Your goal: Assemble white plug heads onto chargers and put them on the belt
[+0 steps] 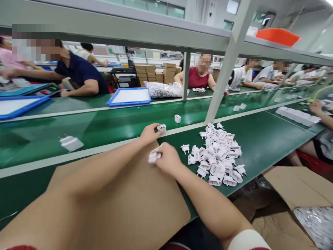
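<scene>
A: Nearest item?
B: Brown cardboard, lying over the near part of the green bench.
A: Right hand?
B: Above the cardboard; thumb and fingers pinched together on a white plug part. Motion-blurred, exact form unreadable.
A: To its right?
B: Heap of two-pin plug covers, white, loose on the bench.
A: Left hand?
B: Farther out, at the pale rail; fingers clamped on a white oval adapter housing.
A: Beyond?
B: Green conveyor belt, bearing a similar housing, apart from the hand. Farther: blue-rimmed tray, clear bag of white parts, co-worker in red top.
</scene>
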A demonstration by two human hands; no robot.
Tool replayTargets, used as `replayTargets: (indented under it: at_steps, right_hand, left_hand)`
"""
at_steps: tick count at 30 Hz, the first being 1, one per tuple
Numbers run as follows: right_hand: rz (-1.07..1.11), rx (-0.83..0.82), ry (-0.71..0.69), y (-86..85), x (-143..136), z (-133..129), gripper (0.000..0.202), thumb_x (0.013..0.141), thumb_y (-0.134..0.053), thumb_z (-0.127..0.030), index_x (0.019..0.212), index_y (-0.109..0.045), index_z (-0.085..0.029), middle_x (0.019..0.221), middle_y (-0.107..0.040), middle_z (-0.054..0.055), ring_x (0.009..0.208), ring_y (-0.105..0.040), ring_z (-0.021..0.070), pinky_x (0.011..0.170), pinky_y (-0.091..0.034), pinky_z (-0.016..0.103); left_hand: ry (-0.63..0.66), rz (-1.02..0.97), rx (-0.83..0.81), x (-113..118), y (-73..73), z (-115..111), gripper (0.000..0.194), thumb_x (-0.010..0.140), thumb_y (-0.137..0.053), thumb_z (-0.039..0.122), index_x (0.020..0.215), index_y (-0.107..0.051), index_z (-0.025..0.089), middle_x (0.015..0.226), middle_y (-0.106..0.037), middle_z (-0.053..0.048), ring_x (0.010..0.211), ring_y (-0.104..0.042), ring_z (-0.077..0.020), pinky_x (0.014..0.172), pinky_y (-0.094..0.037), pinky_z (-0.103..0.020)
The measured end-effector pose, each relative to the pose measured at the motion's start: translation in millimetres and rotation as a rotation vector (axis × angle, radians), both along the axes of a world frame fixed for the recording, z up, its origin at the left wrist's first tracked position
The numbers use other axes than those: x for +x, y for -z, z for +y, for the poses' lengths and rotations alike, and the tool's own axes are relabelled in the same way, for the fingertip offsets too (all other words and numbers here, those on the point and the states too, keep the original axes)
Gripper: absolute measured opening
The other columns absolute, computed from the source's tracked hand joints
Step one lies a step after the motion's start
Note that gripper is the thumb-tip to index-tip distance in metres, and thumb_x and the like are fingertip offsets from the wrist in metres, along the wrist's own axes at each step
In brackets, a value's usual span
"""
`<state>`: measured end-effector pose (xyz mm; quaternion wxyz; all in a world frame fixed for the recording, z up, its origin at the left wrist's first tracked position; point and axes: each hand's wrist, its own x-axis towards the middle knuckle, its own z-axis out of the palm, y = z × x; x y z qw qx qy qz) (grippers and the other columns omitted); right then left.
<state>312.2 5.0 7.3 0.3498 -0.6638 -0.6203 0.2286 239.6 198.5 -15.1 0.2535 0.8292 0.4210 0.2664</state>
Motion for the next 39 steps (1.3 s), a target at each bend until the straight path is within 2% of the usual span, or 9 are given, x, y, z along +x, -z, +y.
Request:
replayTargets:
  at_steps: [5, 8, 11, 14, 20, 25, 31, 36, 39]
  right_hand:
    - [0.924, -0.095, 0.197, 0.9, 12.3, 17.7, 0.020, 0.076, -0.082, -0.024, 0.094, -0.078, -0.019, 0.086, -0.076, 0.002, 0.079, -0.069, 0.0162, 0.077, -0.054, 0.028]
    - [1.127, -0.168, 0.238, 2.4, 10.7, 20.4, 0.020, 0.070, -0.087, -0.023, 0.086, -0.075, -0.020, 0.090, -0.079, 0.003, 0.083, -0.073, 0.0160, 0.081, -0.057, 0.029]
    - [1.045, -0.112, 0.210, 4.8, 5.3, 19.5, 0.030, 0.061, -0.094, -0.033, 0.081, -0.075, -0.021, 0.088, -0.079, 0.003, 0.083, -0.073, 0.0181, 0.082, -0.059, 0.031]
    - [0.804, 0.012, 0.164, 7.8, -1.9, 17.3, 0.040, 0.057, -0.096, -0.044, 0.083, -0.078, -0.020, 0.090, -0.079, 0.005, 0.083, -0.071, 0.0200, 0.083, -0.058, 0.034]
    - [0.429, 0.197, 0.012, 5.9, -19.0, 8.4, 0.032, 0.070, -0.089, -0.047, 0.091, -0.082, -0.023, 0.101, -0.079, 0.005, 0.093, -0.071, 0.0225, 0.094, -0.056, 0.040]
    - [0.515, 0.181, 0.080, 6.9, -26.8, 11.2, 0.035, 0.070, -0.090, -0.046, 0.094, -0.079, -0.022, 0.099, -0.079, 0.006, 0.090, -0.071, 0.0223, 0.087, -0.059, 0.040]
    - [0.719, 0.138, 0.114, 4.9, -23.0, 17.9, 0.039, 0.067, -0.088, -0.037, 0.099, -0.070, -0.022, 0.095, -0.076, 0.003, 0.073, -0.066, 0.0137, 0.067, -0.054, 0.028]
    - [0.640, 0.190, 0.175, -1.8, -17.9, 12.4, 0.033, 0.068, -0.079, -0.033, 0.098, -0.070, -0.021, 0.091, -0.074, 0.002, 0.059, -0.055, 0.0091, 0.051, -0.041, 0.023]
    - [0.602, 0.189, 0.180, -7.1, -16.4, 9.3, 0.032, 0.071, -0.079, -0.038, 0.097, -0.072, -0.021, 0.089, -0.075, 0.004, 0.062, -0.060, 0.0123, 0.055, -0.046, 0.026]
  left_hand:
    - [0.056, -0.137, -0.102, -87.2, 12.6, -51.4, 0.051, 0.086, -0.067, 0.049, 0.126, -0.072, 0.018, 0.113, -0.079, -0.009, 0.090, -0.071, -0.0256, 0.087, -0.056, -0.038]
    - [0.098, -0.201, -0.072, -116.2, 20.9, -89.1, 0.049, 0.088, -0.065, 0.051, 0.124, -0.072, 0.019, 0.115, -0.077, -0.010, 0.095, -0.069, -0.0269, 0.088, -0.055, -0.040]
    - [0.176, -0.200, -0.012, -127.8, 19.9, -112.2, 0.041, 0.089, -0.067, 0.049, 0.119, -0.073, 0.022, 0.111, -0.076, -0.009, 0.099, -0.068, -0.0274, 0.090, -0.053, -0.041]
    - [0.231, -0.213, -0.030, -130.9, 15.4, -115.6, 0.044, 0.082, -0.077, 0.050, 0.115, -0.073, 0.023, 0.110, -0.074, -0.008, 0.102, -0.067, -0.0276, 0.090, -0.052, -0.040]
    - [0.235, -0.229, -0.137, -128.7, 13.0, -109.0, 0.037, 0.083, -0.075, 0.054, 0.081, -0.067, 0.019, 0.076, -0.062, -0.002, 0.071, -0.057, -0.0181, 0.064, -0.041, -0.030]
    - [0.259, -0.244, -0.121, -128.4, 12.8, -108.3, 0.034, 0.083, -0.075, 0.052, 0.085, -0.069, 0.019, 0.078, -0.063, -0.001, 0.071, -0.055, -0.0173, 0.063, -0.038, -0.030]
    - [0.223, -0.194, -0.080, -129.5, 19.6, -104.4, 0.035, 0.081, -0.077, 0.052, 0.082, -0.069, 0.018, 0.080, -0.064, -0.004, 0.072, -0.057, -0.0187, 0.065, -0.040, -0.031]
    - [0.239, -0.273, -0.093, -129.8, 21.1, -104.8, 0.044, 0.076, -0.082, 0.046, 0.110, -0.074, 0.020, 0.100, -0.071, -0.007, 0.089, -0.064, -0.0232, 0.076, -0.048, -0.033]
    - [0.239, -0.268, -0.122, -129.2, 20.9, -104.1, 0.038, 0.078, -0.080, 0.049, 0.102, -0.075, 0.019, 0.093, -0.071, -0.006, 0.084, -0.063, -0.0229, 0.072, -0.047, -0.033]
